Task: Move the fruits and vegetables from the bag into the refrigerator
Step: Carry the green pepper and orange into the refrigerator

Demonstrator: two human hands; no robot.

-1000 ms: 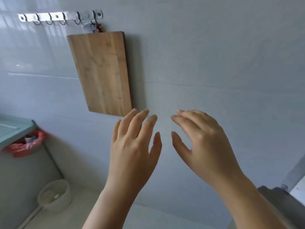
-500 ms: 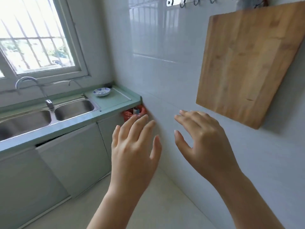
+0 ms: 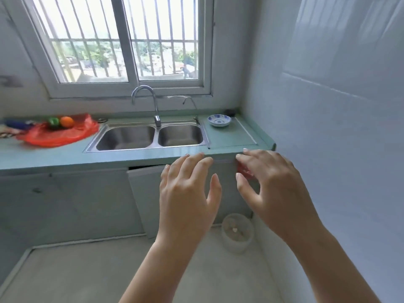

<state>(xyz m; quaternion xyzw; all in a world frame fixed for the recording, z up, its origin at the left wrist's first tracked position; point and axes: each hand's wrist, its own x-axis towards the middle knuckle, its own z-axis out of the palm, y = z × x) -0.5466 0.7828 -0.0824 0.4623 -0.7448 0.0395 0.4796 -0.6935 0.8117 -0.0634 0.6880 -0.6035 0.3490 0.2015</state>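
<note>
My left hand [image 3: 185,193] and my right hand [image 3: 277,189] are raised in front of me, fingers [image 3: 190,165] spread loose and grasping nothing. The crumpled red plastic bag [image 3: 59,136] lies at the far left of the pale green desk [image 3: 43,156], well apart from both hands. A round orange fruit [image 3: 67,121] and a round green fruit [image 3: 54,121] sit at its back edge. To its right is the double steel sink [image 3: 150,136], then a small blue-and-white bowl [image 3: 219,120]

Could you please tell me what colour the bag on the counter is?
The bag is translucent red-orange, seen best in the head view.
</note>
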